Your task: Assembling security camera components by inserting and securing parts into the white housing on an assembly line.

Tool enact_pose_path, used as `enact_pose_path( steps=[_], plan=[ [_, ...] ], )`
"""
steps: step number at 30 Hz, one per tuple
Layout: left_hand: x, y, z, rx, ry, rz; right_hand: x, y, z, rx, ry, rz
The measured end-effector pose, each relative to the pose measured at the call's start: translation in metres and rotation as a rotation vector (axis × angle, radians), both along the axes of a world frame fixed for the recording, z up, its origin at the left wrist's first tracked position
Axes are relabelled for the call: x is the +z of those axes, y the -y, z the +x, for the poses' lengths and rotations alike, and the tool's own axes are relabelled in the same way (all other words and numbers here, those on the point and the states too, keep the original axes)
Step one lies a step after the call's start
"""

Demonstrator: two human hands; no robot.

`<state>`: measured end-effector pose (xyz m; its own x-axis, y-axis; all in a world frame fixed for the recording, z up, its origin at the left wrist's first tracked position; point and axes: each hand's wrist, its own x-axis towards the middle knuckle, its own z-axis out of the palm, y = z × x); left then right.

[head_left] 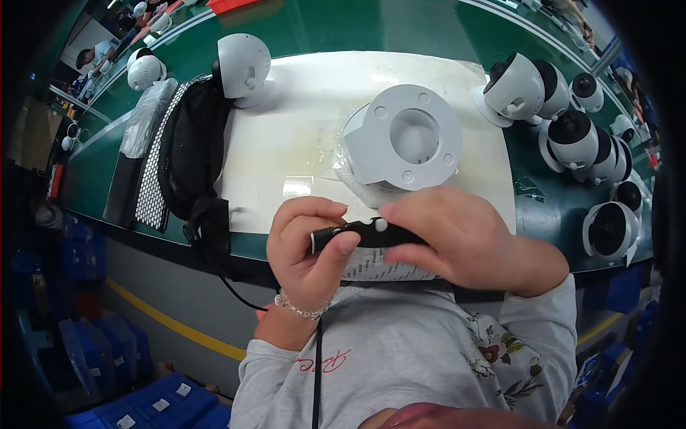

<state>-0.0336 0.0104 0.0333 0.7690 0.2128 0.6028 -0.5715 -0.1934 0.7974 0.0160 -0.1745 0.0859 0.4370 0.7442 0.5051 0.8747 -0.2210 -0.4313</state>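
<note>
Close to my body, both hands hold a slim black handheld tool (364, 230) with a ribbed collar at its left end and a small white round part on top. My left hand (304, 247) pinches it near the collar between thumb and fingers. Wrapped round its other end is my right hand (457, 232), which hides that part. Just beyond my hands a white camera unit (368, 143) lies with its ring-shaped base facing up, on clear bubble wrap (346, 171). What kind of tool it is I cannot tell.
A white sheet (304, 107) covers part of the green table (325, 32). To the left are a black pouch (189, 154), a white perforated strip (150, 189) and another white camera (244, 64). Several black-and-white cameras (572, 136) stand at the right. Printed wrapping (393, 266) lies below my hands.
</note>
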Motion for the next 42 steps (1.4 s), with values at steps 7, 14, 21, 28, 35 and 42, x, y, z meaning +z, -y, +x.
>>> enact_pose_path(
  steps=[7,14,21,28,35,42],
  plan=[
    [-0.008,-0.005,-0.008,-0.063,-0.036,-0.088,-0.007,0.003,0.014,0.005,-0.106,0.099],
    [-0.014,-0.005,-0.007,-0.160,-0.088,-0.213,0.003,0.008,0.018,0.033,-0.301,0.007],
    [-0.012,0.002,-0.007,-0.028,-0.102,-0.101,-0.003,0.001,0.008,0.051,0.022,0.100],
    [-0.014,0.002,-0.008,-0.012,-0.068,-0.114,-0.011,-0.003,0.008,0.015,0.002,0.148],
    [-0.015,0.005,-0.007,0.000,-0.067,-0.149,-0.017,-0.006,0.007,0.051,0.154,0.167],
    [-0.011,0.005,-0.005,0.031,-0.068,-0.035,-0.012,-0.011,0.007,0.131,0.017,0.325]
  ],
)
